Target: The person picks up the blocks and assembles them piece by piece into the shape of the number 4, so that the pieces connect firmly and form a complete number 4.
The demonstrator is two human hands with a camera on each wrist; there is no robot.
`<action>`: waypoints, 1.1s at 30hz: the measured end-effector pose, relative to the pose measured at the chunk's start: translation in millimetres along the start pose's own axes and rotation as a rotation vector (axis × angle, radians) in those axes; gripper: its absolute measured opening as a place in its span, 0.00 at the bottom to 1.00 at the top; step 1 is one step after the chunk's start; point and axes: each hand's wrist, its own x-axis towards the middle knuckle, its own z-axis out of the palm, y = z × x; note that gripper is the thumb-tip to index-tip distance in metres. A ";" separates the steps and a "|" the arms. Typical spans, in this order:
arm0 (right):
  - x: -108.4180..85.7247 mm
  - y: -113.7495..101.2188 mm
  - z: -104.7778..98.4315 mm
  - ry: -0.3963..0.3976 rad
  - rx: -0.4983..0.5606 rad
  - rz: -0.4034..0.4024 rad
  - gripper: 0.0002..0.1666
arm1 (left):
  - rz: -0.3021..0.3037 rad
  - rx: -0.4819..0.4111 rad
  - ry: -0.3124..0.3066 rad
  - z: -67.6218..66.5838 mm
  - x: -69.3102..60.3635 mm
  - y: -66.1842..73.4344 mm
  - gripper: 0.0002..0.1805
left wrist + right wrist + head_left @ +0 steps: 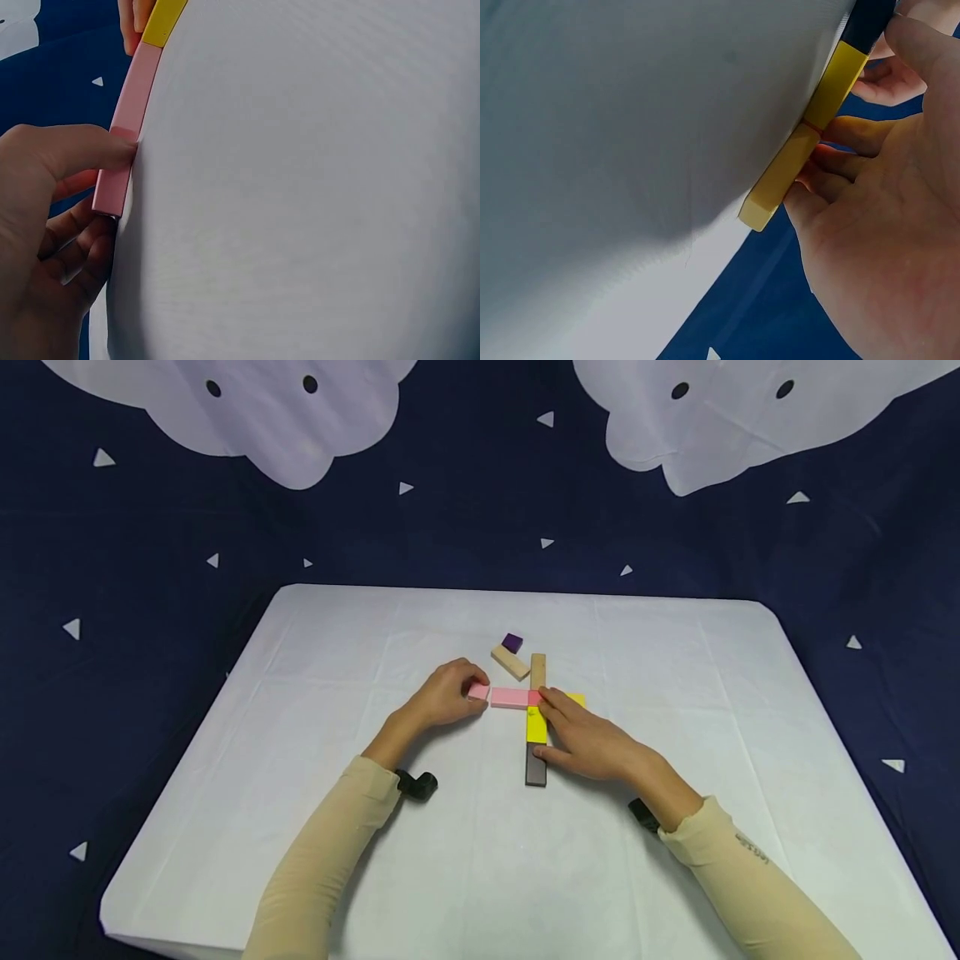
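Two hands (450,692) (592,743), nine blocks (510,697): two pink (478,692), two yellow (537,727), two bare wood (510,662), one red (534,697), one grey (536,771), one purple (512,642).

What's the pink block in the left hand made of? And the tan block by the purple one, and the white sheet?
Pink block: painted wood or plastic, I can't tell; its smooth, even colour hides what's underneath. Tan block: probably bare wood, matt, from its pale woody colour. Sheet: likely matt cloth; creases cross it.
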 end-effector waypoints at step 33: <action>-0.4 1.0 1.1 0.007 -0.011 -0.006 0.50 | 0.005 -0.039 -0.001 4.4 -7.6 0.5 0.18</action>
